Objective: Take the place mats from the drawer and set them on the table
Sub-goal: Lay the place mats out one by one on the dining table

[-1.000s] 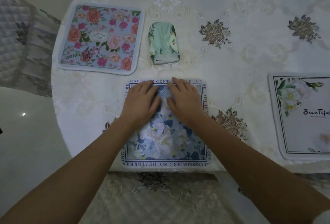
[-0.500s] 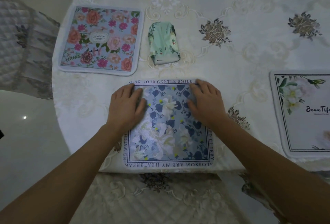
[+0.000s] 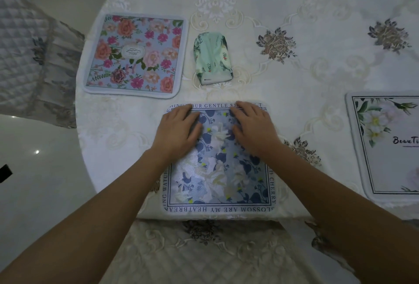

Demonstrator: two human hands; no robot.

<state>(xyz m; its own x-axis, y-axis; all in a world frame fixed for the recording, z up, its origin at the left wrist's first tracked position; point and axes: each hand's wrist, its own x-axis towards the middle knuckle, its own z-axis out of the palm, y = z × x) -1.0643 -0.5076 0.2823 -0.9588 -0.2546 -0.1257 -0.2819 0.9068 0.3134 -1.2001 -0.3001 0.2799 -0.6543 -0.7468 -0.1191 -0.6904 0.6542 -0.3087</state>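
A blue-and-white floral place mat (image 3: 218, 177) with a lettered border lies flat at the near edge of the round table (image 3: 294, 93). My left hand (image 3: 178, 130) rests palm down on its upper left part, fingers spread. My right hand (image 3: 254, 128) lies flat on its upper right part. A pink-flowered place mat (image 3: 136, 54) sits at the far left of the table. A white place mat (image 3: 387, 145) with pale flowers and script lettering lies at the right, cut off by the frame edge.
A green packet of tissues (image 3: 212, 59) lies between the pink mat and the blue mat. The table wears a cream embroidered cloth. A quilted chair cover (image 3: 29, 61) is at the left, and a padded seat (image 3: 204, 252) sits below the near table edge.
My hands slid apart across the blue mat half a second ago and have now drawn a little closer together near its top edge. The mat stays in place.
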